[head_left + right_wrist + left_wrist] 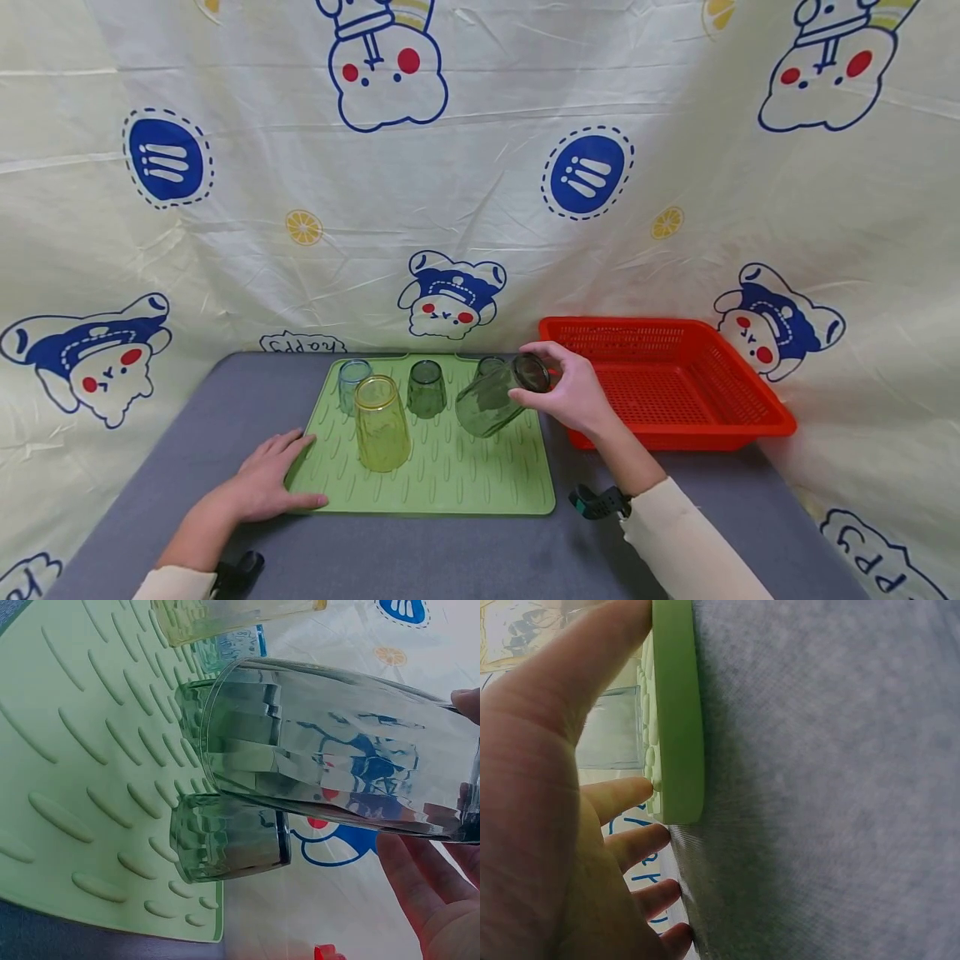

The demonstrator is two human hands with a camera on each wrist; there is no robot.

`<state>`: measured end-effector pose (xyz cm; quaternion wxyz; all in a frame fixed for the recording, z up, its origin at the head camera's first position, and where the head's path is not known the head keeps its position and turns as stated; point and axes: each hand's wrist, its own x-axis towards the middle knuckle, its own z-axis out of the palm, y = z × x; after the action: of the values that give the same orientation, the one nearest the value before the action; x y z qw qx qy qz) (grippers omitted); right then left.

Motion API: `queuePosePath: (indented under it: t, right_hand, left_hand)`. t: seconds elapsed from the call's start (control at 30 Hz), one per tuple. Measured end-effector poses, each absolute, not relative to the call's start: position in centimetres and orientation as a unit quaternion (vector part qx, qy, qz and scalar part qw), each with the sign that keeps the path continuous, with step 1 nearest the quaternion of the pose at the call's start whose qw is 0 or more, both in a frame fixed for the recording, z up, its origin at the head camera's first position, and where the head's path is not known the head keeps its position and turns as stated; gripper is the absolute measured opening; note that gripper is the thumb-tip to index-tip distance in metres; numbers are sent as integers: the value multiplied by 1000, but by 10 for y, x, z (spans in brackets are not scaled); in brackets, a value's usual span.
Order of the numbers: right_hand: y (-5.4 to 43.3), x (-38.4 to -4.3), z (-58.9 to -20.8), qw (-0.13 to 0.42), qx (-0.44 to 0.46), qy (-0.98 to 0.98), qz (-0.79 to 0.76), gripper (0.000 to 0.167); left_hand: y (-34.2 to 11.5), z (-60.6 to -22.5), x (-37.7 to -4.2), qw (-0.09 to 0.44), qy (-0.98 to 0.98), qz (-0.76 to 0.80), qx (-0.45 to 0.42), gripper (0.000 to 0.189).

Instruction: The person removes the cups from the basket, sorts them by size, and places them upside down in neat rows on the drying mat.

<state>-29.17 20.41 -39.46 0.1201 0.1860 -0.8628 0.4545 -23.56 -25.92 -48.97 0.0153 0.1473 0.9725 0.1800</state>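
Note:
My right hand (566,387) grips a tall smoky-grey glass (487,404) by its base end, thumb on the near side. The glass is tilted, its mouth down to the left over the green drying mat (465,492). Behind it a small dark glass (232,838) stands upside down, partly hidden in the head view. My left hand (266,479) rests at the mat's front left corner, fingers spread, thumb along the front edge. Near it stand a tall yellow glass (382,429), a small blue glass (348,387) and a small dark green glass (427,390), all on the mat.
A red plastic basket (682,439) stands right of the mat, close by the right forearm. Grey cloth (360,558) covers the table. A cream curtain (480,183) with printed cartoon figures hangs right behind the table's back edge.

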Motion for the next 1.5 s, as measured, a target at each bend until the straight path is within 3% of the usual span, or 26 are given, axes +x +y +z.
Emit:
queuePosePath:
  t: [0.33, 1.5]
  right_hand:
    - [195, -294, -399, 99, 202, -848, 481, 60]
    - [171, -297, -414, 101, 206, -873, 431, 61]
  left_hand:
    - [-259, -491, -236, 21, 973, 178, 143, 106]
    - [-259, -488, -236, 21, 977, 164, 136, 111]
